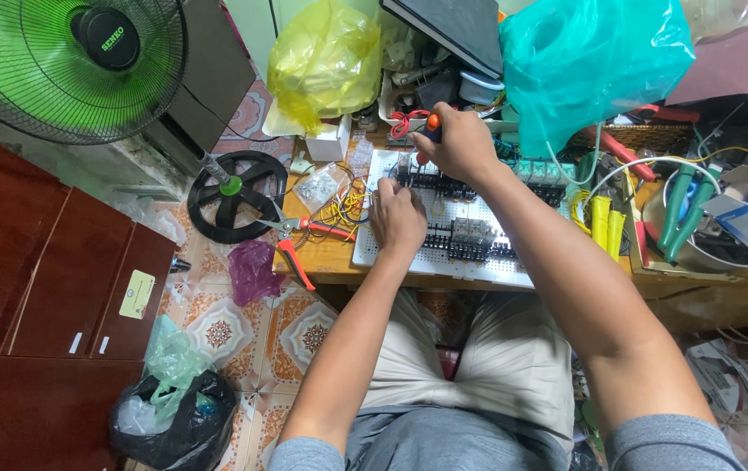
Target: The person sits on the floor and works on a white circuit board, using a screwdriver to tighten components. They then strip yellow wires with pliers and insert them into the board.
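Note:
A white perforated panel (pixel 470 266) with black terminal blocks and relays lies on the wooden workbench. My right hand (pixel 461 144) is closed around a screwdriver with an orange and black handle (pixel 431 125), its tip pointing down at the components near the panel's far edge. My left hand (pixel 396 218) rests on the panel's left part, fingers curled against the black blocks and some yellow wires (pixel 349 208); what it pinches is hidden.
Red-handled cutters (pixel 300 246) lie at the bench's left edge. A standing fan (pixel 68 61) is at the left, with yellow (pixel 326 61) and teal (pixel 592 61) plastic bags behind the panel. Green-handled pliers (pixel 683 209) sit in a tool tray at the right. Wooden cabinets (pixel 34 262) fill the left floor.

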